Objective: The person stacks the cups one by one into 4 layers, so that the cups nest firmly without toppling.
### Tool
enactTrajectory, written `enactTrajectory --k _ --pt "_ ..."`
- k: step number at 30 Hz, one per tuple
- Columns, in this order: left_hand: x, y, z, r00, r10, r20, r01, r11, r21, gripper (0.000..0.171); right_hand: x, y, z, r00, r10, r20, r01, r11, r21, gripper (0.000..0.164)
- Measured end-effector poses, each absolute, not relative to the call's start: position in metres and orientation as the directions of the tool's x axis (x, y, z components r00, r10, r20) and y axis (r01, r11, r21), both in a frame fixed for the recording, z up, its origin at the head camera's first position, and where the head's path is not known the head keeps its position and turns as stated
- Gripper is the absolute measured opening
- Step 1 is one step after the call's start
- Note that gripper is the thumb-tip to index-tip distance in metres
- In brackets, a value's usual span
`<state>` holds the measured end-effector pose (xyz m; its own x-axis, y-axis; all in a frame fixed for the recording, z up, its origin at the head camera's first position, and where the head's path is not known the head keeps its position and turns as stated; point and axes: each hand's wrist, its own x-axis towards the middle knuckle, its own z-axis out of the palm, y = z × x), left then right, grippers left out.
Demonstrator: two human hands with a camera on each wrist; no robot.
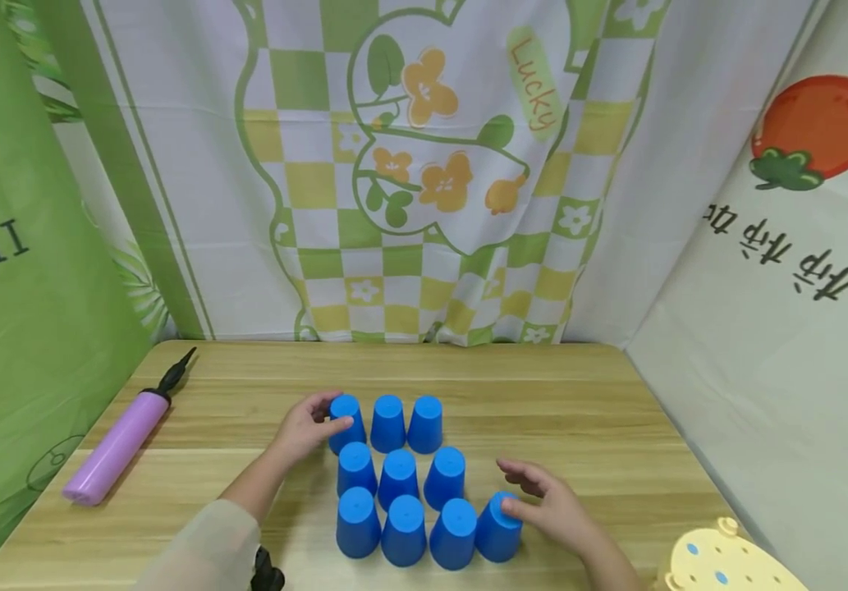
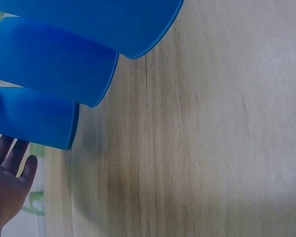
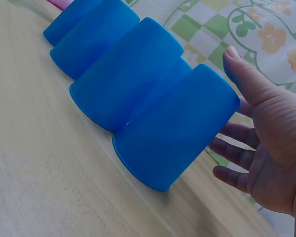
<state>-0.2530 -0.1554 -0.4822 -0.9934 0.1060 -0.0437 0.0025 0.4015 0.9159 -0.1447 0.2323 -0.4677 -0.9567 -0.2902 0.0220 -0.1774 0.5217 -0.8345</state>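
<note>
Blue cups stand upside down in three rows on the table. My left hand is at the left end of the back row, its thumb on the near side of a blue cup and fingers behind it. The left wrist view shows that hand with thumb and fingers on either side of the end cup. My right hand is beside the front row's rightmost cup, thumb at its top edge. In the right wrist view, the fingers spread loosely behind that cup.
A purple hand pump with a black nozzle lies at the table's left. The middle row has three cups. At the lower right is a pale yellow spotted object. A small black item shows by the left sleeve. Printed curtains hang behind the table.
</note>
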Motion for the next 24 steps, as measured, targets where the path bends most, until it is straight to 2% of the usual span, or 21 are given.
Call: enactTrajectory --k 7,17,24 --pt "-0.251 -0.151 -0.481 -0.992 0.117 -0.055 -0.005 0.390 0.921 0.064 -0.140 0.237 -0.467 -0.935 -0.353 -0.036 -0.164 0.519 -0.839 0.063" --pt "-0.252 -0.149 -0.482 -0.990 0.123 -0.065 -0.013 0.387 0.922 0.063 -0.135 0.243 -0.470 -0.908 -0.409 -0.089 -0.127 0.472 -0.873 0.065" --pt "-0.253 -0.149 -0.484 -0.990 0.130 -0.061 -0.006 0.386 0.923 0.063 -0.132 0.241 -0.470 -0.919 -0.380 -0.109 -0.089 0.467 -0.880 0.061"
